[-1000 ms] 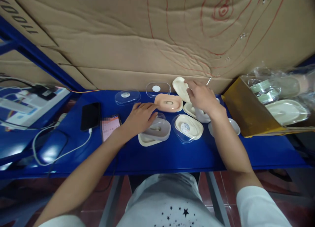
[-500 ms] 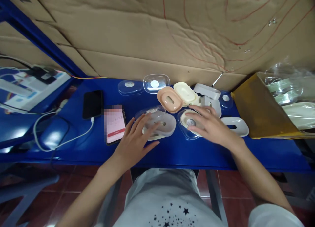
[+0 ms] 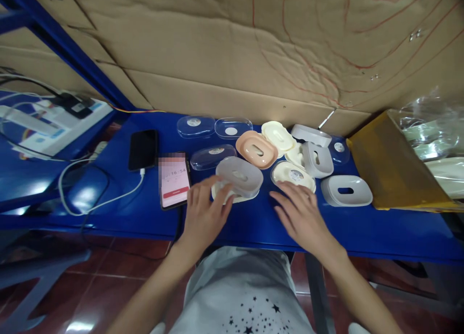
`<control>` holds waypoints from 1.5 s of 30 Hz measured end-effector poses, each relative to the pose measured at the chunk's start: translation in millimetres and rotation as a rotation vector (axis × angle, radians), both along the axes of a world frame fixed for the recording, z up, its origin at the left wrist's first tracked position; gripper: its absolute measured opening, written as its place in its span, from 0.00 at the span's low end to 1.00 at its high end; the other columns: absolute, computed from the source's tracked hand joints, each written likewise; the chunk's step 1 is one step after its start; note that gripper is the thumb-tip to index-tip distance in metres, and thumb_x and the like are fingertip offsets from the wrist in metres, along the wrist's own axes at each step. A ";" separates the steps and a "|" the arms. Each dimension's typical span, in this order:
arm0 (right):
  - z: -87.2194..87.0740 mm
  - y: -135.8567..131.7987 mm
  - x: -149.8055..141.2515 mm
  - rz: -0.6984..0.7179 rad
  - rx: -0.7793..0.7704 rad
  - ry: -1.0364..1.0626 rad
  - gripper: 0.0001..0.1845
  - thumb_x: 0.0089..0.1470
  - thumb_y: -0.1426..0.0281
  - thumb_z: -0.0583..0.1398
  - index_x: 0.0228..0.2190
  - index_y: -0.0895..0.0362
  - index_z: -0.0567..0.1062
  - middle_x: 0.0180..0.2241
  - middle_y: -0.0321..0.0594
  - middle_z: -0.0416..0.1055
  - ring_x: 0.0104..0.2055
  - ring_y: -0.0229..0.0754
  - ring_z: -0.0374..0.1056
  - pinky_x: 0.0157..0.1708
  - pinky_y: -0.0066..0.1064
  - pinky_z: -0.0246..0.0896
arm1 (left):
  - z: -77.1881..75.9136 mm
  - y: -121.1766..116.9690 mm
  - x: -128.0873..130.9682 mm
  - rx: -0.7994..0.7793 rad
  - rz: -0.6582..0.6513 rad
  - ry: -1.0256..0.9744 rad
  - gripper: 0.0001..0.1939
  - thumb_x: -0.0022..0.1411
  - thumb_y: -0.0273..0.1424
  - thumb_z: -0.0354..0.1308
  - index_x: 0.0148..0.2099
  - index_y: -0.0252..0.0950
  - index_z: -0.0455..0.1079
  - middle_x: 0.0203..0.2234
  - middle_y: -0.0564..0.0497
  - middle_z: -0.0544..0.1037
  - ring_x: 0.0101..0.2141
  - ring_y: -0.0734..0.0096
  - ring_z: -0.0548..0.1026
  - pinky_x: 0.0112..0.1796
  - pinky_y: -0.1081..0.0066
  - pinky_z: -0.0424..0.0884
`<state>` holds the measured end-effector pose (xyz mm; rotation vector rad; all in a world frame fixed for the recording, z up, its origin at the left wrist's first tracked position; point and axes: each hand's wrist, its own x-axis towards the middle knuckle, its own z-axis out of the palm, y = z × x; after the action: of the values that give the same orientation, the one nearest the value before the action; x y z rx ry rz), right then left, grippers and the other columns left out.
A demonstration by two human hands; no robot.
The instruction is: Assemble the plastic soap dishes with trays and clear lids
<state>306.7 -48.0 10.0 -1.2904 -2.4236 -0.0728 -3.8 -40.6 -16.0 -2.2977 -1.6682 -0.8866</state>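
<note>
My left hand (image 3: 203, 212) lies open on the blue table (image 3: 380, 227), fingertips touching the near edge of a grey soap-box lid (image 3: 239, 177) stacked on a cream base. My right hand (image 3: 299, 217) is open and flat, fingers spread, just in front of a cream dish under a clear lid (image 3: 292, 175), holding nothing. Behind these lie a peach lid (image 3: 256, 149), a cream lid (image 3: 277, 135), a grey piece on its side (image 3: 316, 159) and a white lid (image 3: 346, 191).
Clear lids (image 3: 212, 156) (image 3: 195, 125) (image 3: 233, 127) lie toward the back left. Two phones (image 3: 142, 149) (image 3: 174, 180) sit at left, one with a white cable (image 3: 108, 203). A brown box (image 3: 391, 165) with bagged parts stands at right. Cardboard (image 3: 232, 58) walls the back.
Both hands drew back toward me from the pile of lids. The right hand left the cream pieces at the back; the left slid off the grey lid to its near edge.
</note>
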 end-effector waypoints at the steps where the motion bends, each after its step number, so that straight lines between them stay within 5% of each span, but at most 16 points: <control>1: -0.4 1.7 -15.3 0.059 -0.019 -0.023 0.26 0.73 0.71 0.56 0.69 0.49 0.70 0.70 0.49 0.71 0.72 0.57 0.66 0.69 0.56 0.59 | -1.7 -6.3 4.1 0.007 -0.015 0.004 0.18 0.76 0.34 0.62 0.65 0.44 0.71 0.62 0.36 0.77 0.60 0.44 0.77 0.58 0.47 0.75; 3: -1.8 8.7 -43.2 0.147 -0.053 -0.088 0.25 0.76 0.65 0.55 0.70 0.53 0.69 0.71 0.49 0.69 0.74 0.55 0.64 0.71 0.53 0.58 | -6.5 -19.6 9.1 -0.063 -0.071 0.027 0.16 0.77 0.34 0.60 0.64 0.43 0.71 0.56 0.37 0.80 0.54 0.47 0.80 0.54 0.50 0.77; 7: -2.5 32.3 -68.6 0.188 -0.110 -0.189 0.29 0.77 0.56 0.54 0.71 0.54 0.69 0.72 0.49 0.68 0.75 0.57 0.61 0.73 0.56 0.54 | -15.1 -40.5 4.3 -0.228 -0.157 0.042 0.19 0.79 0.39 0.56 0.66 0.39 0.69 0.59 0.36 0.79 0.58 0.43 0.78 0.57 0.43 0.77; 12: -1.1 52.5 -57.3 0.082 -0.102 -0.217 0.25 0.78 0.58 0.53 0.63 0.58 0.77 0.68 0.52 0.74 0.74 0.60 0.64 0.73 0.60 0.52 | -16.1 -58.4 -9.3 -0.260 -0.280 -0.017 0.11 0.78 0.34 0.56 0.59 0.41 0.75 0.54 0.39 0.81 0.56 0.50 0.80 0.60 0.44 0.78; 16: -6.7 51.4 -45.8 0.071 -0.107 -0.222 0.23 0.79 0.66 0.51 0.65 0.57 0.76 0.68 0.50 0.73 0.73 0.57 0.65 0.72 0.57 0.53 | -14.7 -65.4 -9.4 -0.226 -0.339 -0.035 0.08 0.78 0.30 0.57 0.53 0.43 0.77 0.52 0.40 0.82 0.51 0.52 0.82 0.52 0.48 0.82; 19: -8.1 46.5 -36.1 0.127 -0.119 -0.151 0.22 0.78 0.67 0.52 0.65 0.53 0.76 0.67 0.45 0.75 0.71 0.53 0.69 0.71 0.56 0.56 | -15.5 -63.9 -5.8 -0.199 -0.384 -0.059 0.08 0.77 0.31 0.60 0.55 0.43 0.75 0.55 0.39 0.81 0.52 0.50 0.82 0.50 0.49 0.82; 25: 5.2 19.4 -20.2 0.103 -0.165 0.106 0.21 0.76 0.63 0.57 0.65 0.49 0.76 0.62 0.45 0.80 0.65 0.52 0.75 0.64 0.51 0.70 | -20.8 -56.9 -0.2 -0.152 -0.273 -0.210 0.30 0.75 0.36 0.66 0.73 0.46 0.61 0.67 0.32 0.69 0.54 0.51 0.80 0.51 0.51 0.85; 30: -0.9 -18.4 -29.7 0.191 -0.137 0.089 0.21 0.74 0.69 0.59 0.65 0.52 0.75 0.61 0.45 0.80 0.64 0.50 0.75 0.63 0.49 0.73 | -18.0 -49.5 1.6 -0.125 -0.248 -0.211 0.38 0.74 0.36 0.67 0.78 0.50 0.55 0.70 0.33 0.64 0.61 0.46 0.77 0.55 0.49 0.84; 37: -24.9 -41.5 -44.9 0.240 -0.065 -0.047 0.22 0.74 0.73 0.59 0.65 0.57 0.75 0.64 0.45 0.77 0.69 0.50 0.70 0.69 0.50 0.67 | -12.6 -40.0 -8.1 -0.247 -0.405 0.011 0.26 0.78 0.34 0.62 0.73 0.41 0.65 0.75 0.34 0.62 0.74 0.39 0.63 0.66 0.41 0.74; 42: -13.0 -25.8 -20.8 0.205 -0.060 0.028 0.23 0.76 0.64 0.58 0.66 0.55 0.72 0.67 0.49 0.75 0.70 0.52 0.68 0.70 0.54 0.64 | 1.0 -39.2 -23.3 -0.257 -0.427 0.020 0.28 0.80 0.38 0.59 0.76 0.43 0.62 0.76 0.36 0.61 0.74 0.41 0.63 0.68 0.39 0.69; 45: -6.7 -16.4 -5.5 0.093 -0.046 0.080 0.25 0.75 0.67 0.59 0.69 0.55 0.69 0.68 0.51 0.72 0.72 0.55 0.66 0.69 0.55 0.63 | 22.2 -10.3 -36.5 -0.226 -0.317 0.051 0.26 0.81 0.34 0.55 0.77 0.44 0.62 0.74 0.39 0.67 0.71 0.46 0.68 0.69 0.43 0.69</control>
<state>301.2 -64.4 3.2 -1.1747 -2.4265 0.0597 -40.3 -51.0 6.2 -2.7676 -1.4739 -0.7152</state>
